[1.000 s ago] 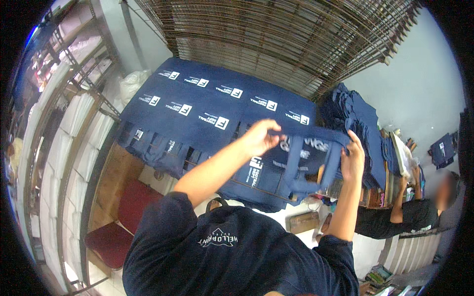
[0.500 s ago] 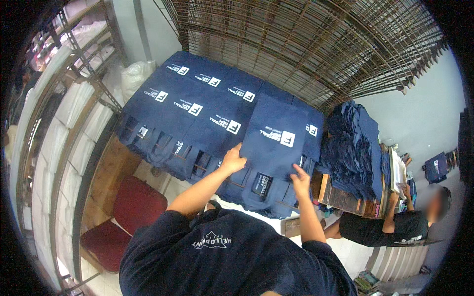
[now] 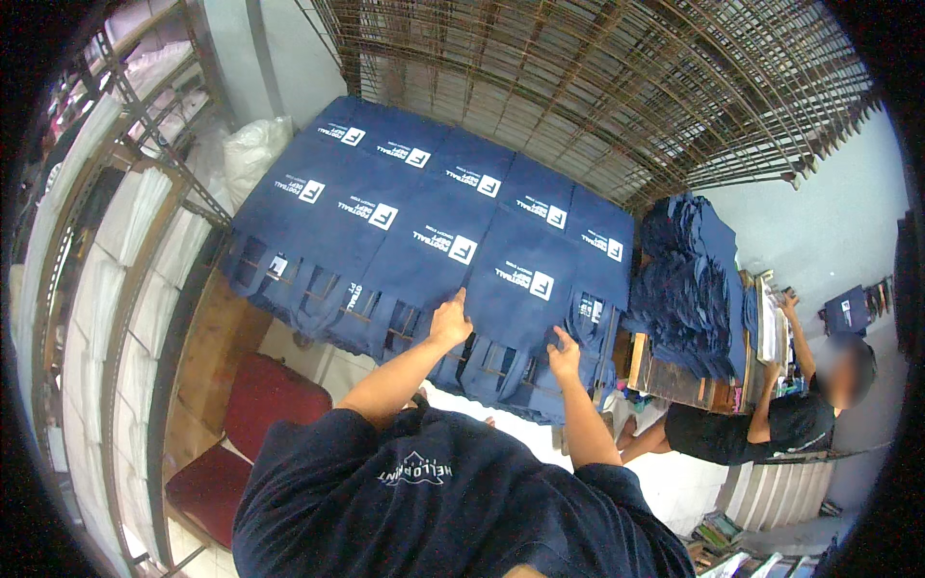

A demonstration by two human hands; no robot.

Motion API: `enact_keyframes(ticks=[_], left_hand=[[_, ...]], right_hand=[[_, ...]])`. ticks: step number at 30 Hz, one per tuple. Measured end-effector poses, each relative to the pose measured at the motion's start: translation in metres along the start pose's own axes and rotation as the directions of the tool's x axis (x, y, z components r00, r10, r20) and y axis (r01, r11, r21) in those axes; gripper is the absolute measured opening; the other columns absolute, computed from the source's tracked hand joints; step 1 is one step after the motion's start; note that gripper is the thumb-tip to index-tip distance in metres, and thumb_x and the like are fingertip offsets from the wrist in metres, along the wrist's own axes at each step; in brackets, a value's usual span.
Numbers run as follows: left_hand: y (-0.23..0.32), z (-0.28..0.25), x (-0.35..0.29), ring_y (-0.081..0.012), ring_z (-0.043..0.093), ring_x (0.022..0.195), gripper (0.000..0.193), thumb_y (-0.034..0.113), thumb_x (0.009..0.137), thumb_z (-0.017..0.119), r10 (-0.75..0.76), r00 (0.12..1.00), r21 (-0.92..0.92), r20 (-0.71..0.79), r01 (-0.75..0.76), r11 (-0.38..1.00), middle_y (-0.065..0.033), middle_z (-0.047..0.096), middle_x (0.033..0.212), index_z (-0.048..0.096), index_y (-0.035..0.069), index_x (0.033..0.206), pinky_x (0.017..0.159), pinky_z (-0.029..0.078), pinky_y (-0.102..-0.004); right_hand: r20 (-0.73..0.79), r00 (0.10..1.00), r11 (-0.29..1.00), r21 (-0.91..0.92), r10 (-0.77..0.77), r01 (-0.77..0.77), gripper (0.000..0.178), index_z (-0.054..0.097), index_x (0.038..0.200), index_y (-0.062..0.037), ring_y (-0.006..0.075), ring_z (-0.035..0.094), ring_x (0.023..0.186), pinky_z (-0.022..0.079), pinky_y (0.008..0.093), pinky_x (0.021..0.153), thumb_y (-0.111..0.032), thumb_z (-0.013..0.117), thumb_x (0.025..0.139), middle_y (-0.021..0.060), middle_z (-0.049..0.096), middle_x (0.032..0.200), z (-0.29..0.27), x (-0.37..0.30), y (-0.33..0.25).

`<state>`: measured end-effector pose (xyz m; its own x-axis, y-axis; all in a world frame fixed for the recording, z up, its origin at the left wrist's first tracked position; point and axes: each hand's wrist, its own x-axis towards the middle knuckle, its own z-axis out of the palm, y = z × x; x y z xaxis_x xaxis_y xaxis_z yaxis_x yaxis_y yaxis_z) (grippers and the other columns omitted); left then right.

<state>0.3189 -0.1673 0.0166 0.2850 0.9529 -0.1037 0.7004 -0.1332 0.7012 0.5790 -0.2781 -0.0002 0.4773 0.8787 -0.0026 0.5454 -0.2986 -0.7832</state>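
Note:
A navy fabric panel (image 3: 509, 306) with a white print lies at the near side of a bed of similar printed panels (image 3: 318, 226). My left hand (image 3: 451, 323) is at its lower left edge, the index finger stretched along the edge and the other fingers curled in, pinching the cloth. At the lower right corner, my right hand (image 3: 565, 356) has thumb and index finger on the fabric edge. Under the near edge, more navy cloth pieces (image 3: 385, 337) hang in layers between thin bars.
A wire drying rack (image 3: 578, 87) rises behind the panels. To the right stands a tall stack of navy cloth (image 3: 684, 289), with a co-worker (image 3: 742, 429) beyond. A red chair (image 3: 275, 405) is at the left, near shelving with white stacks (image 3: 135, 318) and a white plastic bag (image 3: 255, 159).
The held panel has come down and toward me, lying flatter and uncovering prints behind it. Both hands have moved with it, the right one slightly left. The co-worker's arm has reached up.

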Motion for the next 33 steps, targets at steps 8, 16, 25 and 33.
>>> enact_keyframes(ticks=[8,16,25,33], left_hand=[[0.000,-0.014,-0.004,-0.0369,0.059,0.092,0.064,0.011,0.072,0.062,-0.023,0.999,-0.007,0.038,0.024,1.000,-0.0236,0.059,0.098,0.038,0.001,0.130,0.082,0.047,-0.0432],[-0.009,-0.010,-0.003,-0.0372,0.058,0.094,0.053,0.010,0.074,0.059,0.001,1.000,0.035,0.024,-0.001,0.999,-0.0226,0.058,0.105,0.044,0.001,0.124,0.083,0.048,-0.0419],[-0.009,-0.008,-0.002,-0.0367,0.059,0.093,0.052,0.010,0.074,0.060,0.020,1.000,0.037,0.009,-0.020,0.999,-0.0219,0.059,0.102,0.045,0.002,0.123,0.082,0.048,-0.0422],[-0.009,-0.006,-0.001,-0.0371,0.058,0.094,0.053,0.010,0.072,0.061,0.018,1.000,0.056,0.020,-0.019,0.998,-0.0233,0.058,0.103,0.045,-0.001,0.122,0.083,0.048,-0.0426]], right_hand=[[0.006,0.998,0.995,-0.082,0.056,-0.056,0.047,0.058,0.114,-0.0060,0.0303,0.058,0.103,0.044,0.0347,0.088,-0.003,0.063,0.068,0.0186,0.061,0.109,0.006,-0.002,0.003],[-0.010,1.000,0.990,-0.138,0.014,-0.015,0.044,0.058,0.114,-0.0057,0.0301,0.059,0.099,0.045,0.0351,0.085,-0.006,0.062,0.070,0.0195,0.060,0.108,0.007,-0.001,0.010],[-0.062,0.995,0.985,-0.155,-0.083,0.073,0.040,0.060,0.109,-0.0040,0.0334,0.060,0.095,0.047,0.0375,0.082,-0.006,0.062,0.069,0.0197,0.062,0.101,0.009,-0.001,0.019],[-0.091,0.996,0.985,-0.175,-0.016,0.000,0.039,0.060,0.109,-0.0062,0.0343,0.060,0.094,0.047,0.0382,0.081,-0.006,0.063,0.070,0.0204,0.060,0.106,0.012,0.003,0.019]])
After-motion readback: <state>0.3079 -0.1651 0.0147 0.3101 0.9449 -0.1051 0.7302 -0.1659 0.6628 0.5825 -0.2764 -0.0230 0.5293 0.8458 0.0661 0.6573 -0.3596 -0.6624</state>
